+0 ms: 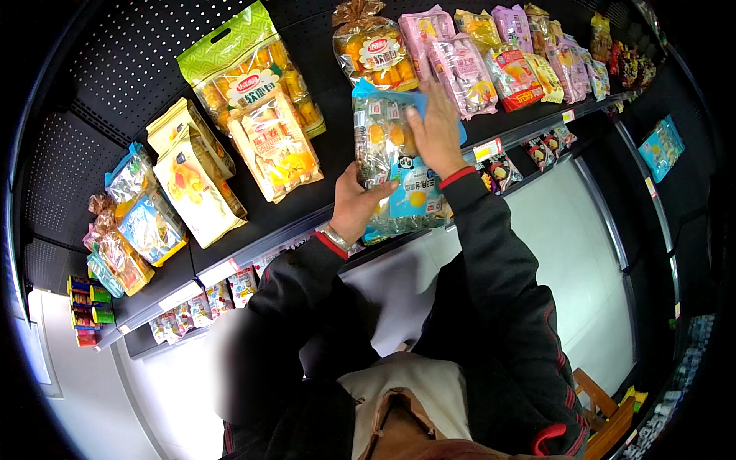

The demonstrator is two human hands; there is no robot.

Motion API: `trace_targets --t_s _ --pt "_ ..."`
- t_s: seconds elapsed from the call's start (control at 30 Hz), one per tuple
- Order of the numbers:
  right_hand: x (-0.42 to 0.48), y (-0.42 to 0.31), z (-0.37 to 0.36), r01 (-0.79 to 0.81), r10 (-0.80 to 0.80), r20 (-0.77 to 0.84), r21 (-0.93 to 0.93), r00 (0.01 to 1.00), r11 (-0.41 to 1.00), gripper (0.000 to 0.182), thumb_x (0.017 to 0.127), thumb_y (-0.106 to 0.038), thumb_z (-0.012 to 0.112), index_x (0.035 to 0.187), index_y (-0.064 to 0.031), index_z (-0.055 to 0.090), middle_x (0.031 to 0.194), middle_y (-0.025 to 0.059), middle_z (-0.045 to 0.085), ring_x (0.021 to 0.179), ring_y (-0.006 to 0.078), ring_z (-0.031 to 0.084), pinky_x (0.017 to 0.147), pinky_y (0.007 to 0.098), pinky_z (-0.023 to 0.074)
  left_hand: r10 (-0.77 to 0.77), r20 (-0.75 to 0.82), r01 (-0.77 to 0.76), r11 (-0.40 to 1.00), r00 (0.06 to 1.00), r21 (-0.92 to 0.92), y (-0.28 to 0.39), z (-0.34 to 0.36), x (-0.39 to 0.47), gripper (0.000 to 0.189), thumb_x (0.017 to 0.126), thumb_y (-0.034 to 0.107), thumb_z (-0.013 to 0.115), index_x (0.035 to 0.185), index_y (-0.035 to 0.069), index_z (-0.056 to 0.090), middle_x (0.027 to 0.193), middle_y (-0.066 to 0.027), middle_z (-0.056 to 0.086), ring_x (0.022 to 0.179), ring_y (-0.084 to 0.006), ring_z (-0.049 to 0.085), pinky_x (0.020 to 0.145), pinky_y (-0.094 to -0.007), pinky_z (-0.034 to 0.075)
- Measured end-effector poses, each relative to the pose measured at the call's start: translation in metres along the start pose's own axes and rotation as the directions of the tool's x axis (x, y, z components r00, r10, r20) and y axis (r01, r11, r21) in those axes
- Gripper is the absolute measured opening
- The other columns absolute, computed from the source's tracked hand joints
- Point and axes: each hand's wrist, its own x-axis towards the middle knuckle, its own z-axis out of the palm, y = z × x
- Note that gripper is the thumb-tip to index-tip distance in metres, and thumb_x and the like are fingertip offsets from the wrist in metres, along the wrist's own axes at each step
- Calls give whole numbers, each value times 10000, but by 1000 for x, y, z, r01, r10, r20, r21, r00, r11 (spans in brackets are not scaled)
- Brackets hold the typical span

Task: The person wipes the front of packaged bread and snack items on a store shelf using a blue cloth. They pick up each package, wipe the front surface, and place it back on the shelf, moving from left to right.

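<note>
A blue and clear plastic bag of wrapped snacks, with a panda picture and a yellow fruit on its blue label, stands at the front of the black shelf. My left hand grips its lower left side, thumb across the front. On the upper right, my right hand holds the bag with its thumb on the front; the fingers reach up along the edge. Behind the bag sits a brown-topped bag of bread. Pink snack packs stand close to my right fingers.
A green-topped bread bag, an orange-printed pack and cream packs stand to the left. Lower shelves carry small packets. Another blue bag lies on the right-hand shelving. A wooden chair is at lower right.
</note>
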Motion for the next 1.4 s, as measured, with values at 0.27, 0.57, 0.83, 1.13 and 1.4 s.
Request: trace_targets --t_s 0.27,0.57,0.83,1.13,1.4 --pt "-26 50 8 -502 423 279 584 862 638 585 1029 -438 508 1357 46 501 1206 211 637 1137 331 604 962 393 459 37 -8 -38 995 999 -90 6 -5 -2 474 805 6 797 1213 -50 563 1077 -71 684 938 -118 631 859 -286 519" --pt "-23 21 -17 -795 402 723 606 562 23 497 968 -457 643 1186 -11 618 1012 37 676 873 118 650 759 276 530 -48 51 57 981 998 -184 9 -39 4 560 907 130 739 1370 -23 464 1224 -93 636 1063 -165 638 907 -328 535" --pt "-24 0 -19 -680 326 598 667 732 305 491 983 -455 620 1174 -2 621 1009 28 663 891 105 614 797 298 507 -125 12 122 946 992 -301 17 -51 7 531 903 134 745 1358 27 493 1239 -80 647 1106 -192 640 952 -357 533" --pt "-27 -20 -15 -227 219 67 428 973 875 581 1042 -375 482 1391 88 443 1283 293 581 1185 419 569 994 412 444 -25 -24 13 917 999 -398 14 -35 9 420 895 58 733 1283 22 575 1171 -69 685 1048 -182 674 902 -348 564" --pt "-32 -66 -18 131 -128 -44 83 991 988 647 936 -224 600 1465 65 368 1556 271 323 1453 417 306 1176 535 226 7 -142 -76 873 990 -482 13 -14 14 407 845 5 773 1221 27 620 1125 -73 708 976 -188 691 859 -364 568"
